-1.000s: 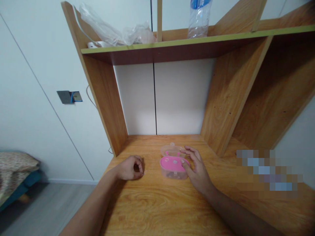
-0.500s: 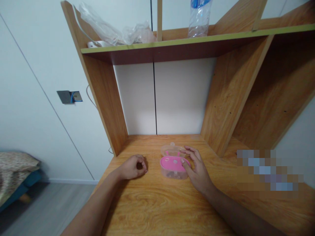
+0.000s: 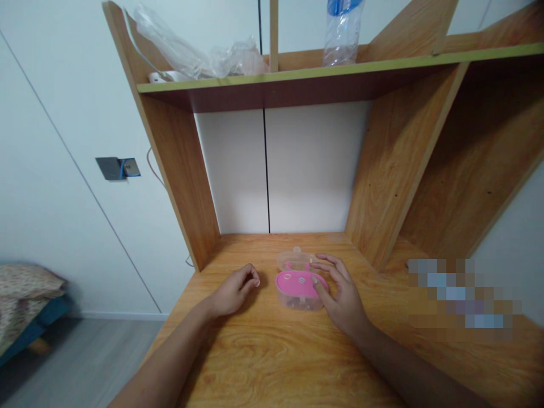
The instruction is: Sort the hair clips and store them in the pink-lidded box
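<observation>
A small oval clear plastic box (image 3: 293, 300) with a pink top surface (image 3: 294, 282) stands on the desk. Its clear lid (image 3: 293, 259) is folded open toward the back. Two small pale loop-like shapes lie or are marked on the pink surface; I cannot tell which. My right hand (image 3: 343, 297) holds the box at its right end, thumb on the pink surface and fingers spread along the lid. To the left of the box, just above the desk, my left hand (image 3: 233, 290) is closed in a pinch. Something tiny and pale shows at its fingertips, too small to name.
The wooden desk (image 3: 263, 357) runs under a shelf (image 3: 323, 85) with upright side panels. On the shelf are crumpled clear plastic (image 3: 229, 59) and a clear bottle (image 3: 342, 37). A blurred-out patch (image 3: 463, 294) covers something at the right. A wall socket (image 3: 119, 168) hangs partly uncovered.
My left hand has turned and moved slightly right, toward the box, its fingers still pinched. My right hand keeps its place on the box.
</observation>
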### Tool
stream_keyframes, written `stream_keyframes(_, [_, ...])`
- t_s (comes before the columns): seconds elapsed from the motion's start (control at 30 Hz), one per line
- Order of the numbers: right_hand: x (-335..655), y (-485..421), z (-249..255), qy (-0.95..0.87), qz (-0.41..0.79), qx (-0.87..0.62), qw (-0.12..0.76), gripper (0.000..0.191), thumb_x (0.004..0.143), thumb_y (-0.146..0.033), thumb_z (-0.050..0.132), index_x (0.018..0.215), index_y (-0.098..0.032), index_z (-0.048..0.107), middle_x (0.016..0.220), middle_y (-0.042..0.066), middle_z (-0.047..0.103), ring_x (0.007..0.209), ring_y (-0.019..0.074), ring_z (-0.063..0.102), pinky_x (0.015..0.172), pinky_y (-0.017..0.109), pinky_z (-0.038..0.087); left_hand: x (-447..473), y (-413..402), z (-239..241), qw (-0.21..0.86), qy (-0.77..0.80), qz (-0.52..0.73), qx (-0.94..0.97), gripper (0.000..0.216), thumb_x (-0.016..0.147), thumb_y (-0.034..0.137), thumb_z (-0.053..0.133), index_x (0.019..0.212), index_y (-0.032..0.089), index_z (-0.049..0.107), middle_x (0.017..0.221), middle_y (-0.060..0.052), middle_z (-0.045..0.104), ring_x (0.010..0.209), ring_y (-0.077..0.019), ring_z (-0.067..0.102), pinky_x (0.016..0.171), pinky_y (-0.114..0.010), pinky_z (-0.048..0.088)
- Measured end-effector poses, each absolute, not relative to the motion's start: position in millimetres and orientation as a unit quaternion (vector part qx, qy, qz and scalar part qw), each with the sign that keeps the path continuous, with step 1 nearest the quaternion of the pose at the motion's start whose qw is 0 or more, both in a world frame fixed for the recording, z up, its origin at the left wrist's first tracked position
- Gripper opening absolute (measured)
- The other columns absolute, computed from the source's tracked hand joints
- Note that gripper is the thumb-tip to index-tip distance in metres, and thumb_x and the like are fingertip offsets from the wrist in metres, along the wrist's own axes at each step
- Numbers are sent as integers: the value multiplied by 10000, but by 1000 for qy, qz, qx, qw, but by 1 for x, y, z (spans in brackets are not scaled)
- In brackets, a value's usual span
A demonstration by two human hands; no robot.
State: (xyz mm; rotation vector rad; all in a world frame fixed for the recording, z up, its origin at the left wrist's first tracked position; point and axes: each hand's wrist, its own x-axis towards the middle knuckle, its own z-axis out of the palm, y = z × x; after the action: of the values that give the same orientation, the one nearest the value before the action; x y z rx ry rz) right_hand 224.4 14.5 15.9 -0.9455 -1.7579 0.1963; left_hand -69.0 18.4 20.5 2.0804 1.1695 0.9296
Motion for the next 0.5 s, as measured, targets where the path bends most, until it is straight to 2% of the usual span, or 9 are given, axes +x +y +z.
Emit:
stream_keyframes(0.1, [224,11,17,-779,23,-340,526,152,865,-222,634,1002,-268,681,1080,75,663,1087,269,606,955,476,474,-47,13,20,344,418,438,718,199,931,348,548,861,162,562,800,-25,589,752,-143,529,719,-264,432])
stream_keyframes(0.2, [221,6,19,-834,-27,-280,475,166,825,-253,715,982,-299,682,922,25,730,1008,267,639,927,482,462,-20,3,20,390,401,507,656,274,859,408,656,791,151,590,709,-20,588,675,-131,520,659,-251,420])
stream_keyframes(0.3, [218,1,20,-863,-41,-253,436,243,812,-314,750,1043,-316,676,919,12,757,1006,270,650,916,481,451,3,-10,20,411,384,531,634,292,790,410,742,773,147,618,682,-14,595,636,-116,512,635,-239,418])
stream_keyframes(0.5, [218,0,20,-855,-44,-242,457,202,818,-264,747,999,-335,690,836,-14,770,956,250,677,907,466,444,22,-22,14,449,355,550,609,282,765,384,782,759,146,630,678,-14,623,634,-111,553,640,-232,454])
